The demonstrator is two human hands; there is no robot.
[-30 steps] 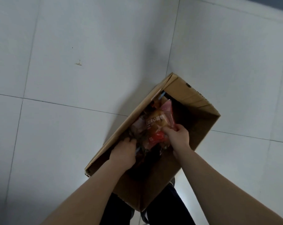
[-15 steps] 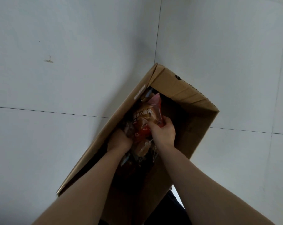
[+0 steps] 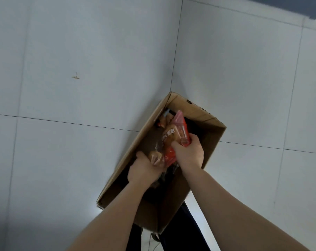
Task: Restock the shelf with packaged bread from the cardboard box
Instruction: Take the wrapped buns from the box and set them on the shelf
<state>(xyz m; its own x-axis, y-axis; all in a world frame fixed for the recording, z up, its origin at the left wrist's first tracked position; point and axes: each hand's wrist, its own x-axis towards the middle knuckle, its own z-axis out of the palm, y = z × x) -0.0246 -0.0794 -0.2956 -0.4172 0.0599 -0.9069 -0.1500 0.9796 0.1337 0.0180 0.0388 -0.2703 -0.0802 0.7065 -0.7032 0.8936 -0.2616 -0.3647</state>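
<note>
Both hands are reaching into the cardboard box (image 3: 204, 113), lower centre of frame, each gripping packaged bread.
Right hand (image 3: 189, 154) is clenching the lower end of a red-orange bread packet (image 3: 179, 131), which is pointing toward the box's upper corner. Left hand (image 3: 144, 169) is grasping a clear-wrapped bun packet (image 3: 155, 157), touching the first on its lower left. Box is sitting on pale floor tiles (image 3: 81, 160).

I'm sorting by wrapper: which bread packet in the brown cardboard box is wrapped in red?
The red plastic bread packet gripped by the right hand; the clear plastic bun packet in the left hand is see-through instead.
</note>
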